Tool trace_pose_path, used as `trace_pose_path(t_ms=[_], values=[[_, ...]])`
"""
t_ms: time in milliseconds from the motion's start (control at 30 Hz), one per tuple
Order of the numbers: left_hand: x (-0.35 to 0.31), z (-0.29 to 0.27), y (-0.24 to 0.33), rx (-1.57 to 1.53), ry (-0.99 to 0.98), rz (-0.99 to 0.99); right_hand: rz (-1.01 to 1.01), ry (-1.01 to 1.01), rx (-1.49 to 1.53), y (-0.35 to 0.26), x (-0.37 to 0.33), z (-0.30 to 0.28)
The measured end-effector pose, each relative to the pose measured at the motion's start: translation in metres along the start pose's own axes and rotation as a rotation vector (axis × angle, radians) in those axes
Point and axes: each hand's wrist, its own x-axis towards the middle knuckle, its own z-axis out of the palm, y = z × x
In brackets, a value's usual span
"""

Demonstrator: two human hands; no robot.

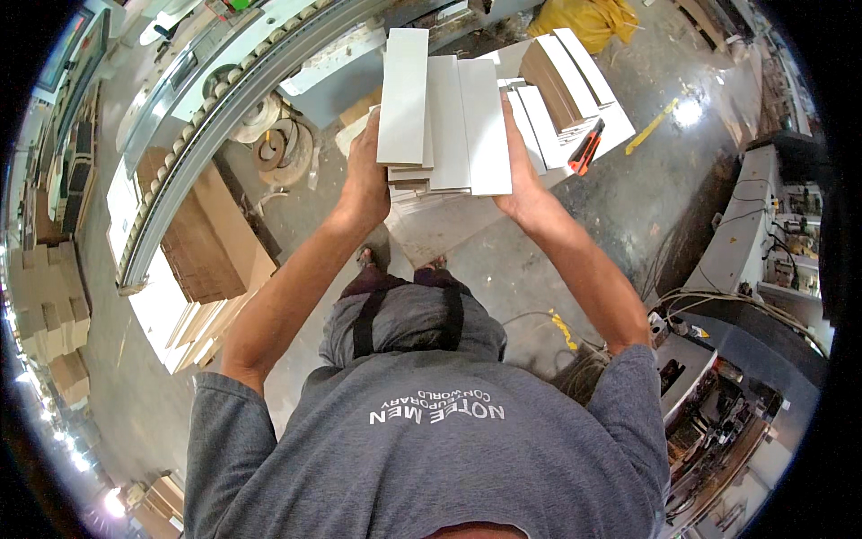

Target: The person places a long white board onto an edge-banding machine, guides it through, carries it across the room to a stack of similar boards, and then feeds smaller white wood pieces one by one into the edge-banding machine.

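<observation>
Between my two hands is a stack of white panels (446, 126), long flat strips lying unevenly, with one shorter piece standing out on the left side. My left hand (366, 180) is closed on the stack's left edge. On the opposite edge my right hand (523, 171) presses in, its fingers mostly hidden behind the panels. Just beyond, to the right, more white panels with brown edges (554, 90) are piled on a white board (615, 126). A red and black utility knife (586, 148) lies at that pile's near side.
A curved roller conveyor (205, 117) runs along the left, with stacked brown boards (197, 242) below it. Rolls of edging tape (278, 148) lie on the floor. A machine with cables (736, 225) stands on the right. A yellow sack (588, 22) sits at the back.
</observation>
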Motion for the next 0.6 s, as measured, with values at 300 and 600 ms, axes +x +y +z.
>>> trace_pose_path(t_ms=[300, 600], values=[[0.001, 0.01, 0.007, -0.16, 0.118, -0.222, -0.01, -0.035, -0.061, 0.003, 0.015, -0.012], [0.005, -0.002, 0.01, -0.106, 0.027, -0.215, 0.055, -0.046, -0.092, 0.0, 0.017, -0.014]])
